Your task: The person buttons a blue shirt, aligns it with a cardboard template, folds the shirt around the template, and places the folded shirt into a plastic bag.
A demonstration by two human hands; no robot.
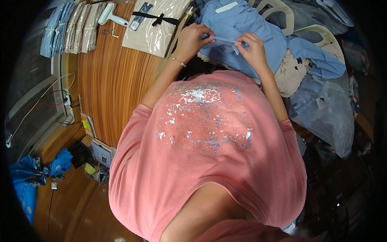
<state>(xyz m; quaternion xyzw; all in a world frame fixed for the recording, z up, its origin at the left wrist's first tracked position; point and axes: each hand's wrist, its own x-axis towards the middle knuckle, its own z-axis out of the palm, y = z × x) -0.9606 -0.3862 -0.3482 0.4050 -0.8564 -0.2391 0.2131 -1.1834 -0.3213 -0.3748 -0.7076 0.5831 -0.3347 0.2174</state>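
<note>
A narrow, see-through bluish strip (224,40), apparently the edge of a plastic bag, is stretched between my two hands. My left hand (192,40) pinches one end between thumb and fingers. At the other end, my right hand (252,49) has its thumb and fingertips closed on it. Beneath them lies a rumpled light-blue garment (258,26), spread over a heap of cloth, with a white tag (227,7) on its far part. Close to my left hand rests a folded beige garment (141,42) in clear plastic, tied with a black ribbon (160,19).
A wood-grain table (113,76) holds a white lint roller (108,14) and rows of packed blue garments (56,30) and beige garments (82,30). On the right are a pale plastic chair (318,34), a beige garment (291,72) and a clear plastic bag (326,117). Cables (36,97) hang at left.
</note>
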